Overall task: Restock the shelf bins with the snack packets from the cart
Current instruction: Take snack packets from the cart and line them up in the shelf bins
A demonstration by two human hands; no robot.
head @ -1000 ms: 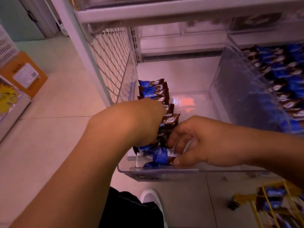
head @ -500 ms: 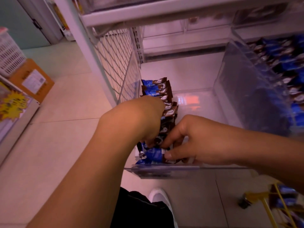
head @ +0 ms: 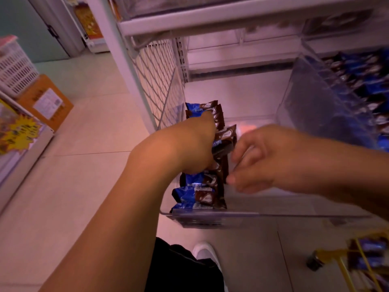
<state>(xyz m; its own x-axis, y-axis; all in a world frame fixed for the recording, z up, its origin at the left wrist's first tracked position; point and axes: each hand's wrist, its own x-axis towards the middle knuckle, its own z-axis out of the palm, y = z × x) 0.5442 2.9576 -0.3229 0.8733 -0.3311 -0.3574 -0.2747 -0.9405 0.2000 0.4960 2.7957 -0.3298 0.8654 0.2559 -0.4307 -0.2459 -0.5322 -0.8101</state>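
The packets (head: pixel 205 187) are small and shiny, blue at one end and brown at the other, with a white swirl. They stand in one row along the left side of a clear bin (head: pixel 263 216). The row is partly behind my hand, so I cannot count them all; I see about eight.

My left hand (head: pixel 189 148) is curled around some packets in the middle of the row. My right hand (head: pixel 265 159) is just beside the row, with fingers bent, and it is blurry. I cannot tell if it holds anything.

The bin sits on a white shelf (head: pixel 242 95). A second clear bin (head: pixel 328 98) on the right is full of the same packets. A wire wall (head: pixel 155 79) is on the left of the shelf.

The floor (head: pixel 73 165) has pale tiles. I see one white shoe (head: pixel 205 252), one yellow cart (head: pixel 362 264) with more packets, one brown box (head: pixel 45 102) and one white basket (head: pixel 14 66).
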